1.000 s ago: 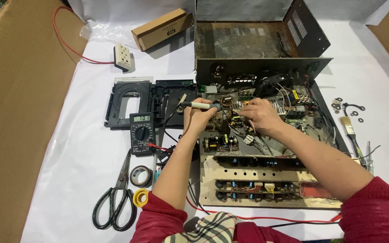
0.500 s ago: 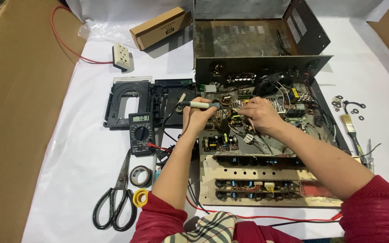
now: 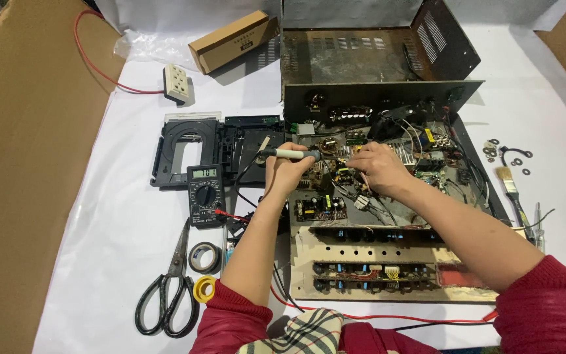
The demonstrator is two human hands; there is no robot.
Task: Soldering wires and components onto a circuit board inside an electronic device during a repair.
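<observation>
White sheet covers your surface (image 3: 132,262), seen from the head camera. Your left hand (image 3: 285,172) has its grip closed on the soldering iron (image 3: 289,154), tip at the open chassis's circuit board (image 3: 335,172). Your right hand (image 3: 378,172) pinches a wire there. You seem to be soldering; the next touch needs a steady tip.

tape rolls (image 3: 205,257): 2 | scissors (image 3: 167,292): 1 | multimeter (image 3: 205,194): 1 | box (image 3: 233,40): 1

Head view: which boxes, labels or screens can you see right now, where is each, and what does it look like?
Cardboard box: top of the white sheet, left of the open metal case; long, brown, with a small dark label on its side.
Multimeter: left of the left hand, below the black plastic tray; dark body, round dial, pale grey lit screen showing digits.
Yellow label: small, inside the case, beyond the right hand.
</observation>
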